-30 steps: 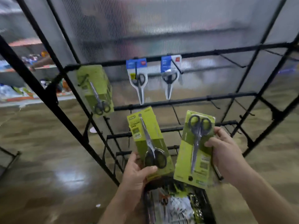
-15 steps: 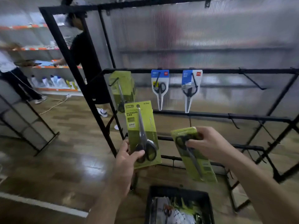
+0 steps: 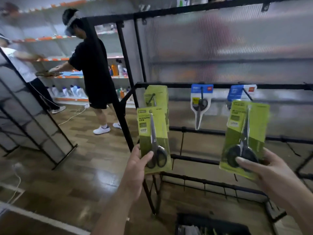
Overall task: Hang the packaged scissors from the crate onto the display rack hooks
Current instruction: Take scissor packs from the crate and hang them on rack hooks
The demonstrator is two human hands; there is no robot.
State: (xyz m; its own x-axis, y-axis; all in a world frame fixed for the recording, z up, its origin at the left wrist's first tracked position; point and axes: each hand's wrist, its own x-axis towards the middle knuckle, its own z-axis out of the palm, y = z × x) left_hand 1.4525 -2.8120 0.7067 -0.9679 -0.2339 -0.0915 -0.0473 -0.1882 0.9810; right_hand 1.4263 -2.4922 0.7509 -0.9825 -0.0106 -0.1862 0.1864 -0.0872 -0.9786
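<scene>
Scissors packs are held up before the display rack (image 3: 220, 86).
Left pack (image 3: 153, 138) is pinched low by raised left hand (image 3: 137, 162); right pack (image 3: 245, 133) is gripped by raised right hand (image 3: 271, 173), thumb across handles.

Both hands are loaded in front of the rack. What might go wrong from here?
1. The left hand grips the left green pack and the right hand the right green pack, so neither is free to steady a hook.
2. The right green pack overlaps the hung blue pack; raising it may knock that pack off.
3. Both are held by their bottom ends, so the tops may wobble and miss the hooks.
</scene>
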